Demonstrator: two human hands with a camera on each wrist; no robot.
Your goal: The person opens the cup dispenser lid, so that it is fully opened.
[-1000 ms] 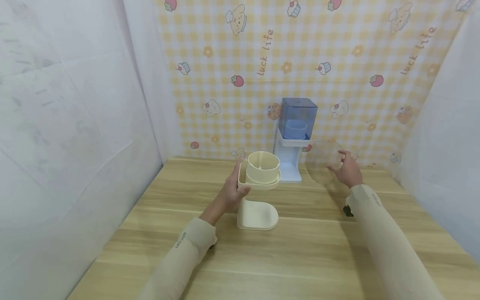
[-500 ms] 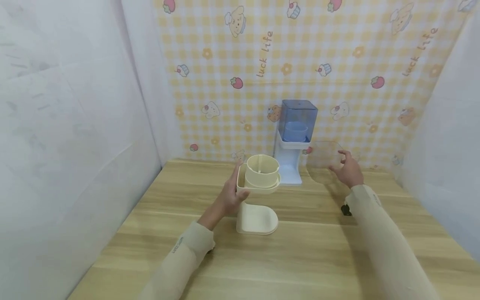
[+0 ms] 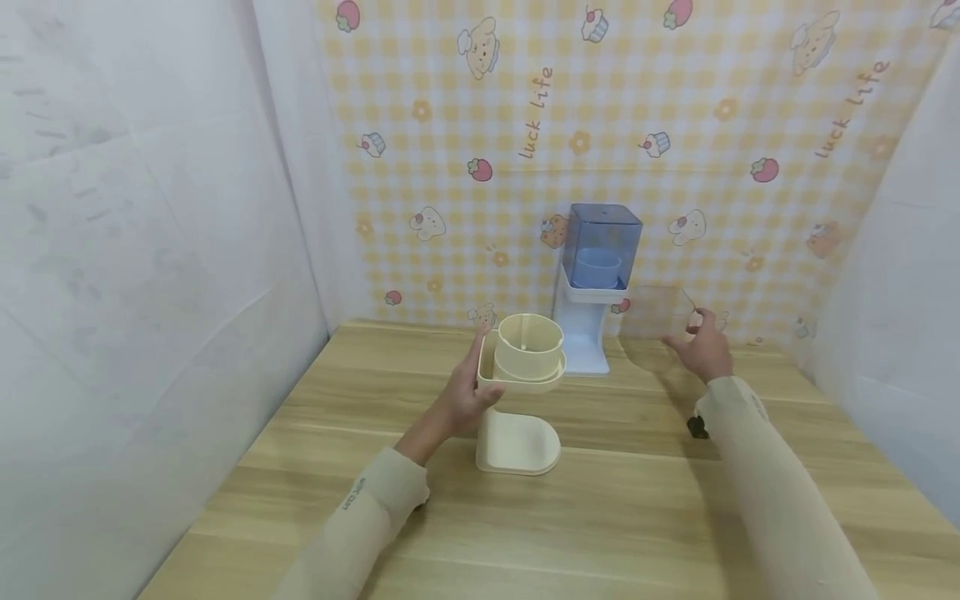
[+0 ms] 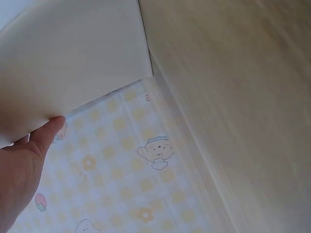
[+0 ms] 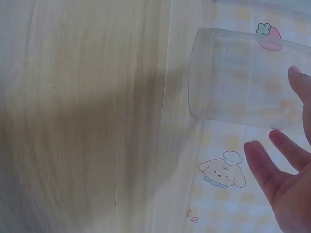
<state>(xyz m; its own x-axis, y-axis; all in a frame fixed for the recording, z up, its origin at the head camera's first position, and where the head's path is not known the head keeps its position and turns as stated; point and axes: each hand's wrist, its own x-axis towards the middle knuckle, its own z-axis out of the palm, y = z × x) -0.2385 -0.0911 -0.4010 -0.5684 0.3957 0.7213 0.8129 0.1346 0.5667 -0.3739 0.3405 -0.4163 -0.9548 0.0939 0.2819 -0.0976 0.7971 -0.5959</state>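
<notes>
My left hand (image 3: 461, 392) grips the cream dispenser stand (image 3: 519, 446) by its upper tray. A round cream cup (image 3: 528, 348) sits in that tray above the flat rounded foot. In the left wrist view, part of the left hand (image 4: 24, 170) lies against the stand's smooth pale side (image 4: 87, 53). My right hand (image 3: 703, 346) has its thumb and fingers around the near right edge of a clear plastic box (image 3: 656, 310). In the right wrist view, the thumb (image 5: 297, 80) overlaps the clear box (image 5: 243, 77) and the fingertips reach its lower edge.
A white dispenser (image 3: 588, 329) with a blue see-through cover (image 3: 606, 242) stands against the patterned backdrop (image 3: 420, 183), between the two hands. The wood-grain table (image 3: 585, 525) reaches back to that backdrop. White cloth walls (image 3: 165, 250) close off both sides.
The scene shifts slightly down and right as the head camera moves. The left hand still holds the stand in about the same place. The right fingers move slightly at the clear box.
</notes>
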